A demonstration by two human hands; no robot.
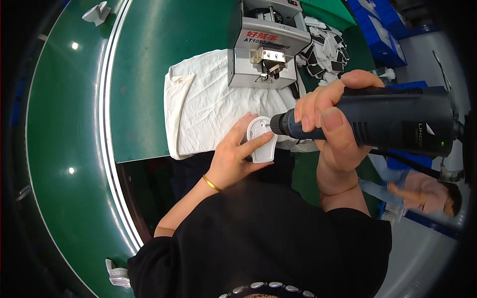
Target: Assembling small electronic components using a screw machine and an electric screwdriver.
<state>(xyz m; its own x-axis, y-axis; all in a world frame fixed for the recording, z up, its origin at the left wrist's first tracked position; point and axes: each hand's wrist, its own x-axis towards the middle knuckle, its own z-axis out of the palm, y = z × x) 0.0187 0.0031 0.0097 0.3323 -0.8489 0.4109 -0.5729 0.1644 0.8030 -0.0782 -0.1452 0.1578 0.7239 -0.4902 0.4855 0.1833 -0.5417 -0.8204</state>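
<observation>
My left hand [229, 158] grips a small white plastic housing [262, 153], rounded at one end, with its hollow side turned up. The thumb lies across that hollow. In my right hand [334, 111] is a black electric screwdriver [397, 119], held almost level with its nose pointing left. Its thin bit reaches into the housing close to my left thumb. Whether a screw sits at the bit's tip is too small to make out.
Ahead, a grey screw feeder [268, 39] stands on a white cloth [206, 107]. Loose white and black parts [330, 52] lie in a pile to its right, near a green bin [330, 12]. A green conveyor [64, 124] carries white pieces at left. Another person [422, 193] is at right.
</observation>
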